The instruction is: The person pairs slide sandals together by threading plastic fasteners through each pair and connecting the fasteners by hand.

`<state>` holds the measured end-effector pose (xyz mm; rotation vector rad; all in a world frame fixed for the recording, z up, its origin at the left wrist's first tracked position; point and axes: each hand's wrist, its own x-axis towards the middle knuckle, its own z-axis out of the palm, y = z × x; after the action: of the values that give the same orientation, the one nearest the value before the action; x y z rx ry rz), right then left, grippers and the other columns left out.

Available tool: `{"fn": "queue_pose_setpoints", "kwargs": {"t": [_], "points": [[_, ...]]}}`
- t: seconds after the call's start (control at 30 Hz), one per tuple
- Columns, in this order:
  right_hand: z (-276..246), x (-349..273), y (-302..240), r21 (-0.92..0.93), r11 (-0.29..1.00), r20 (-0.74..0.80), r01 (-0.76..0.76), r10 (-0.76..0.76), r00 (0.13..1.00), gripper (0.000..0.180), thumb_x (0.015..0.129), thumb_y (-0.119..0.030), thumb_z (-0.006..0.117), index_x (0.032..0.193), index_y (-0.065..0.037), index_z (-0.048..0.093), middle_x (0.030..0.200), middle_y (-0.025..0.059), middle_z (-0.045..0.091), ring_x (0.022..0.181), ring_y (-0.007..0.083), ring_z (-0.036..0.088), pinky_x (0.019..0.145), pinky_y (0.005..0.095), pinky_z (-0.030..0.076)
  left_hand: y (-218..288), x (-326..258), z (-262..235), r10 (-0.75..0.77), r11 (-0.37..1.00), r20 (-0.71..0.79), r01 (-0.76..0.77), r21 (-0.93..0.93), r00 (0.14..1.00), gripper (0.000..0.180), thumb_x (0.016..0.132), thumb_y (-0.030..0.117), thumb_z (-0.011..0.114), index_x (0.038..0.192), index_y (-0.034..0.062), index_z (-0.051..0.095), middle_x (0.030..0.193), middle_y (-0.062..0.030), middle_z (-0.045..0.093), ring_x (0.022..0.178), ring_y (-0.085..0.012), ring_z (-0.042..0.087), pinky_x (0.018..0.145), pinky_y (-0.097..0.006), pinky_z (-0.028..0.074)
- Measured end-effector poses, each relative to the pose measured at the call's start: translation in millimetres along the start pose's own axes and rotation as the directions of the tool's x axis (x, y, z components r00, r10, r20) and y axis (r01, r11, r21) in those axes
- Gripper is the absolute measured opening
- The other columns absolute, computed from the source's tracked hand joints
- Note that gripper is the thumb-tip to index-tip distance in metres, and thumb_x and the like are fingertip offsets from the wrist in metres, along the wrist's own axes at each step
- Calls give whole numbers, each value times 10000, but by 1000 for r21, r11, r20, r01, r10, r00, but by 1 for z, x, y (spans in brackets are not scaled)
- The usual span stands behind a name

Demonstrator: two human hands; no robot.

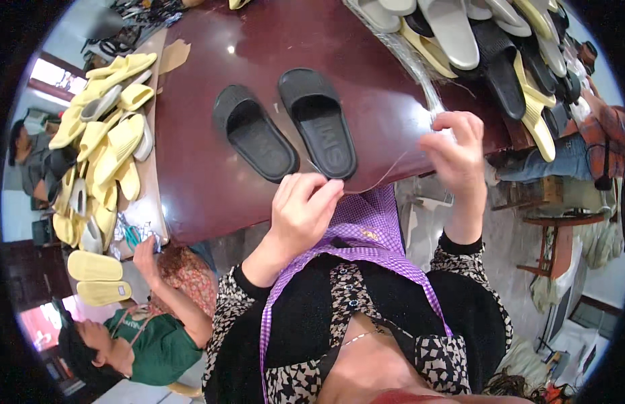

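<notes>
Two black slide sandals lie side by side on the dark red table, toes pointing away: the left slide (260, 141) and the right slide (320, 128). At their heel ends, my left hand (300, 212) is closed, thumb and fingers pinched together on a thin pale thread (393, 166). Rising to the right, the thread curves up to my right hand (458, 148). That hand is held above the table's near edge with curled fingers pinching the thread's other part. A small whitish bit shows between its fingers, too unclear to name.
Yellow and grey slides (113, 148) are heaped at the table's left end. More grey, black and yellow slides (454, 34) fill the far right, beside clear plastic film (420, 81). At the left, a co-worker (161, 343) reaches toward teal scissors (132, 236). A wooden stool (555, 246) stands right.
</notes>
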<state>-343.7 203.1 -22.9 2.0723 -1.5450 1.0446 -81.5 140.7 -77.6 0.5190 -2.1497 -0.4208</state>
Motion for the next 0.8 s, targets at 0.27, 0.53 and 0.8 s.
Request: {"fn": "queue_pose_setpoints", "kwargs": {"t": [0.27,0.53,0.8], "points": [[96,-1,-19,150,960,211,236,-264,941,158,630,-81,606,772,-147,630,710,5,476,698,191,485,690,333,384,10,-47,-27,-67,974,2,65,215,998,222,695,39,706,906,64,639,767,-57,547,665,-227,544,594,-337,428],[158,8,-12,242,923,321,298,-366,873,145,707,-79,582,834,-130,631,709,30,529,716,218,540,680,330,437,-3,-53,-14,-215,944,-51,221,245,975,163,737,57,685,893,66,638,767,-65,574,649,-247,566,598,-353,450],[176,14,8,221,975,272,5,-66,960,298,780,-31,501,1050,-72,623,914,129,629,875,314,616,748,394,509,-41,-11,21,-266,880,-48,263,395,963,52,792,117,639,811,70,627,729,-96,587,659,-294,607,600,-381,492]]}}
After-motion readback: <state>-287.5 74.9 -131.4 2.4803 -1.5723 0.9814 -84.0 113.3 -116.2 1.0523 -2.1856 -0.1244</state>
